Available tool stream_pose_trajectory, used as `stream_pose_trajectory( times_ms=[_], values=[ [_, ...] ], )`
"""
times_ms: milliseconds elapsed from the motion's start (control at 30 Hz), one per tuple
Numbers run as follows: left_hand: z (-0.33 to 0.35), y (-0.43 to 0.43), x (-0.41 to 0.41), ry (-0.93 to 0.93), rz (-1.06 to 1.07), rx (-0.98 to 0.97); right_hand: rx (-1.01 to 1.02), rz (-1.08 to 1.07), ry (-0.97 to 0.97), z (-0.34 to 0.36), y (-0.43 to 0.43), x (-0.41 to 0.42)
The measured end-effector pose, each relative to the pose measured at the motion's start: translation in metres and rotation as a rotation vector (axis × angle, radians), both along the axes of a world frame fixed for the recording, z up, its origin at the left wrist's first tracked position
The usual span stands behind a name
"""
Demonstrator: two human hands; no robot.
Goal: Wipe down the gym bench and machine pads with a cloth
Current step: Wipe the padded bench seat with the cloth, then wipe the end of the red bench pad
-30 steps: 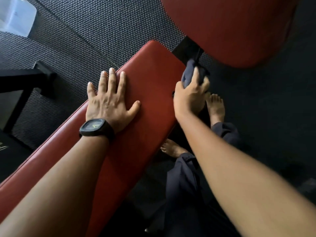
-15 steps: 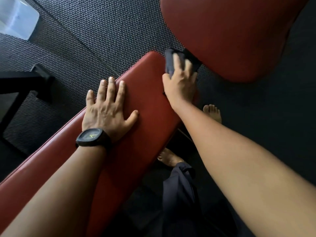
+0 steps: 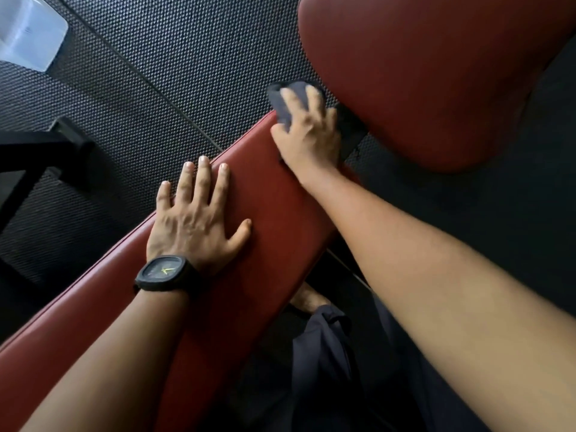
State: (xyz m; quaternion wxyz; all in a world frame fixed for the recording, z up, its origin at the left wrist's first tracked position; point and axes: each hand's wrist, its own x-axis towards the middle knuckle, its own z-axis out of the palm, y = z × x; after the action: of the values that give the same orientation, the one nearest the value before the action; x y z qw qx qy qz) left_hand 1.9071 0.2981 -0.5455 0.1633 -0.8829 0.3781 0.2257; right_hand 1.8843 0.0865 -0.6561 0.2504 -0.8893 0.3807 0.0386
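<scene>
We see the bench pad (image 3: 280,213) covered in red, leather-like vinyl, smooth with a soft sheen. The bigger pad (image 3: 420,73) has the same smooth red cover. The cloth (image 3: 285,101) is dark grey fabric, soft and matt. The floor mat (image 3: 187,57) looks to us like black rubber, finely dimpled. The watch (image 3: 163,271) is matt black. The frame (image 3: 31,151) is black, matt, apparently metal. The box (image 3: 28,29) is cloudy plastic, and the trousers (image 3: 321,353) are dark matt cloth.

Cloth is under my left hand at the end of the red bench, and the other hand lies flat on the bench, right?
No: the cloth is under the right hand at the end of the bench; the left hand lies flat on it. The head view shows this.
</scene>
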Motion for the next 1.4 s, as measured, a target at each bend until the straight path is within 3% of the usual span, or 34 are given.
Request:
stream_pose_trajectory(
  times_ms=[100,333,433,567,667,800,867,1067,1267,1400],
  values=[
    [0.002,-0.001,0.0,0.007,0.006,0.01,0.118,-0.353,0.058,-0.01,-0.013,-0.039],
    [0.003,-0.003,0.0,0.006,0.011,0.008,0.028,-0.469,0.028,0.038,0.064,-0.116],
    [0.002,-0.003,0.0,0.01,0.01,0.001,0.078,-0.364,-0.097,0.07,0.118,-0.118],
    [0.002,0.0,-0.001,0.007,0.016,-0.029,0.156,0.004,-0.277,0.079,0.119,-0.092],
    [-0.001,0.0,-0.001,-0.005,0.023,-0.039,0.041,0.162,-0.21,0.056,0.082,-0.081],
    [-0.001,0.001,-0.002,-0.014,0.019,-0.038,0.021,-0.301,-0.09,0.046,0.081,-0.106],
    [-0.002,0.001,-0.001,-0.012,0.02,-0.05,0.03,-0.402,-0.067,0.062,0.109,-0.117],
    [-0.004,-0.006,-0.002,-0.012,0.061,-0.067,0.209,-0.131,-0.241,0.086,0.138,-0.114],
    [-0.014,-0.025,-0.003,0.012,0.092,-0.089,0.115,0.217,-0.209,0.054,0.069,-0.094],
    [-0.014,-0.024,-0.004,-0.006,0.099,-0.068,-0.002,0.225,-0.133,0.027,0.026,-0.086]
  ],
)
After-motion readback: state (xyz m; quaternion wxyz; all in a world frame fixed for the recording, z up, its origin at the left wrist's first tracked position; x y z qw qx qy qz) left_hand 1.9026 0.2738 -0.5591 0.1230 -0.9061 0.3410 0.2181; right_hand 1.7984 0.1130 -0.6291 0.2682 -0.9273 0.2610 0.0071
